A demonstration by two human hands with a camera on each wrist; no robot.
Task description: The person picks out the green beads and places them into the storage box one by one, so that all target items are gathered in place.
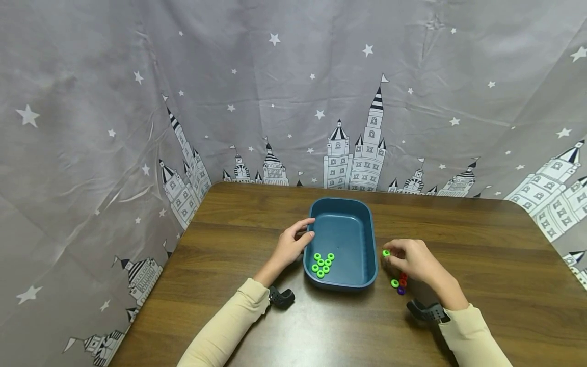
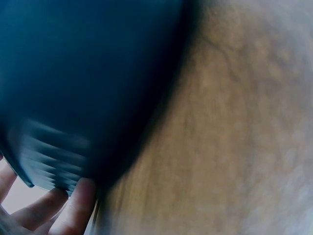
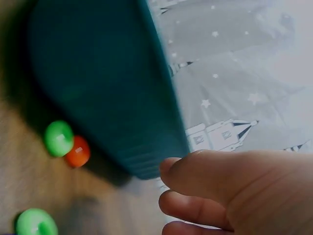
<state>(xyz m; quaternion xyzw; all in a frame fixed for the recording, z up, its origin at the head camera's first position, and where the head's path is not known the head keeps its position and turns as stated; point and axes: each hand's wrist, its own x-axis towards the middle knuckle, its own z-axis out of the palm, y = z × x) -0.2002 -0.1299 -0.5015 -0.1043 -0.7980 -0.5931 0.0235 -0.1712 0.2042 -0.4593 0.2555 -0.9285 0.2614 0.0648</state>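
Note:
A dark teal plastic bin stands on the wooden table, with several small green rings in its near left corner. My left hand rests at the bin's left side, fingers and thumb at the rim; in the left wrist view its fingertips touch the ridged outer wall. To the right of the bin, my right hand pinches a green ring at its fingertips. That ring is hidden in the right wrist view. Near this hand lie a green ring, red rings and a purple ring.
The brown table reaches back to a grey curtain printed with castles and stars. Black straps with camera mounts sit on the left wrist and right wrist. Loose rings lie close beside the bin's wall.

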